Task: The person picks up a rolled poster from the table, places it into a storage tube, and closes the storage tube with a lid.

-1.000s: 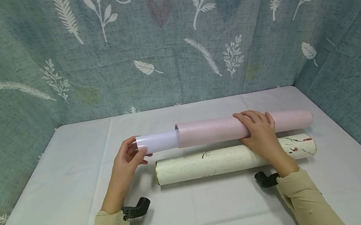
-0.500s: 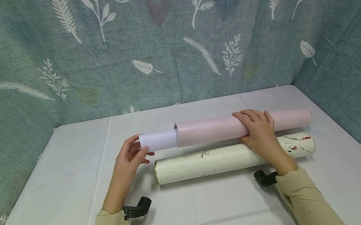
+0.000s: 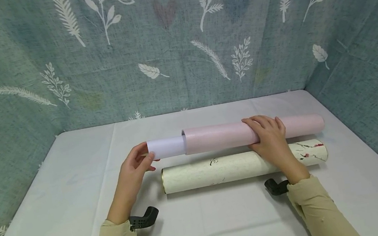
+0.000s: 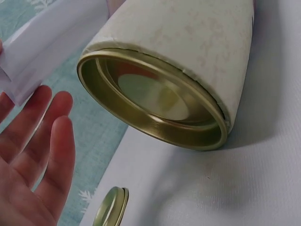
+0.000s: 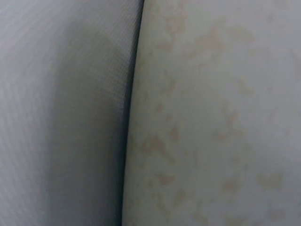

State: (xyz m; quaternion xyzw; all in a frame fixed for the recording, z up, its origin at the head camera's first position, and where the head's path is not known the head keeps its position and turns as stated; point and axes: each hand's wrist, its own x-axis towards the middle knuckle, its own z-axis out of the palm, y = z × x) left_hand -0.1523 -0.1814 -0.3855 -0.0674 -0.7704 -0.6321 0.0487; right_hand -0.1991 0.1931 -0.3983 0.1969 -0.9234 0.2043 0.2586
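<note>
A white paper roll lies partly inside a pink tube, sticking out of its left end. My left hand pinches the roll's outer end between thumb and fingers; in the left wrist view the other fingers are spread below the paper roll. Across the pink tube's top, my right hand grips it with curled fingers. In front lies a cream tube with a floral print, beneath my right wrist. Its gold-rimmed end faces left. The right wrist view holds only the cream tube's surface and cloth.
A small gold ring-shaped lid shows at the bottom of the left wrist view. White cloth covers the table. A teal patterned curtain stands behind and at both sides.
My left hand has moved slightly right, and the paper roll has slid further into the pink tube, so less of it sticks out. The right hand keeps its grip on the pink tube.
</note>
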